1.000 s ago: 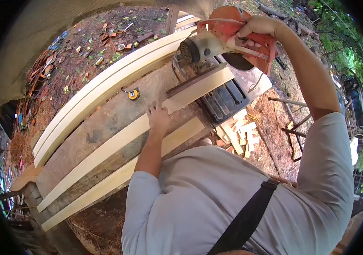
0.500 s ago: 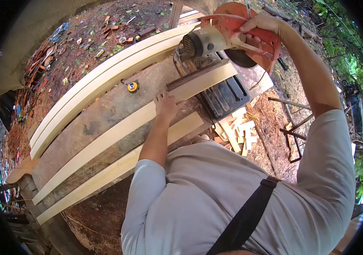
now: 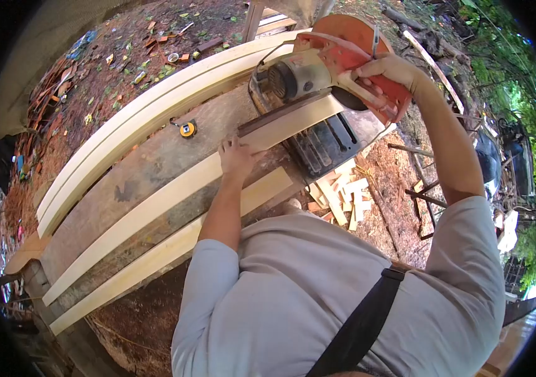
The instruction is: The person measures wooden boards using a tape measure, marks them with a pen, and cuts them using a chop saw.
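Here the right hand [image 3: 384, 72] clasps the raised red saw [image 3: 340, 53], fingers curled around it — whether one presses a switch, I can't tell. The left hand [image 3: 238, 158] lies on the pale board [image 3: 174, 192], fingers slightly spread, by the dark strip [image 3: 284, 113]. The board runs along the table [image 3: 142, 169] and over the black base [image 3: 321, 151], under the saw. Good form: board flat and snug along that strip, left fingers well clear — right grip steady, unhurried.

Strap [image 3: 363, 322] cropped below, saw base [image 3: 323, 156] partly hidden
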`<state>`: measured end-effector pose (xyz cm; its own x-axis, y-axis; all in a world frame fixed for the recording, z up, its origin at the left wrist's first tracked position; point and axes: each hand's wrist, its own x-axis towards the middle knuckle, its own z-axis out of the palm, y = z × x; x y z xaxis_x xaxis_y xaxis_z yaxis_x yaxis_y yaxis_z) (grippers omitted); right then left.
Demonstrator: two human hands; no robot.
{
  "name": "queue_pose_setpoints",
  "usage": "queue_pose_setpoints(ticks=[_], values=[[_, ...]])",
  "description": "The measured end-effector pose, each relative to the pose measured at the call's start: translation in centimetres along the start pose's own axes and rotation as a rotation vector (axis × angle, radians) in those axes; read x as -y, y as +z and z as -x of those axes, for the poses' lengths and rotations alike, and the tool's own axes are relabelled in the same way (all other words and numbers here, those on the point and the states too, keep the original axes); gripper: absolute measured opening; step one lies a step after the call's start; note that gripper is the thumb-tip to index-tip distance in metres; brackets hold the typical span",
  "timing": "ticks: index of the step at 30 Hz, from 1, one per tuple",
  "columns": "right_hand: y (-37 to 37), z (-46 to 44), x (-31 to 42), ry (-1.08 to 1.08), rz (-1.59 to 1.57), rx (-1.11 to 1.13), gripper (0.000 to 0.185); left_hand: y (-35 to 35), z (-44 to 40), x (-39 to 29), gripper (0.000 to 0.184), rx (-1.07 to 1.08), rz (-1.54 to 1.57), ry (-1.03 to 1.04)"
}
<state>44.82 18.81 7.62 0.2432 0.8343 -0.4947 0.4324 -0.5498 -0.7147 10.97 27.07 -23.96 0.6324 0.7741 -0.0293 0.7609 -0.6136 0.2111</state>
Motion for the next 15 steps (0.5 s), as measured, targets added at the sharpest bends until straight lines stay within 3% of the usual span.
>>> queue_pose_setpoints(ticks=[7, 10, 13, 15], values=[[1.0, 0.9, -1.3, -0.009, -0.061, -0.048, 0.023, -0.7, 0.1, -0.2, 0.060, 0.035, 0.055, -0.028], [1.3, 1.0, -2.1, 0.005, -0.081, -0.050, 0.022, 0.5, 0.2, 0.0, 0.062, -0.048, 0.077, 0.005], [2.0, 1.3, -2.0, -0.026, -0.113, -0.068, 0.022, -0.2, 0.1, -0.3, 0.067, -0.088, 0.103, -0.030], [2.4, 1.6, -2.0, -0.049, -0.142, -0.073, 0.021, -0.8, -0.2, -1.1, 0.070, -0.016, 0.228, -0.164]])
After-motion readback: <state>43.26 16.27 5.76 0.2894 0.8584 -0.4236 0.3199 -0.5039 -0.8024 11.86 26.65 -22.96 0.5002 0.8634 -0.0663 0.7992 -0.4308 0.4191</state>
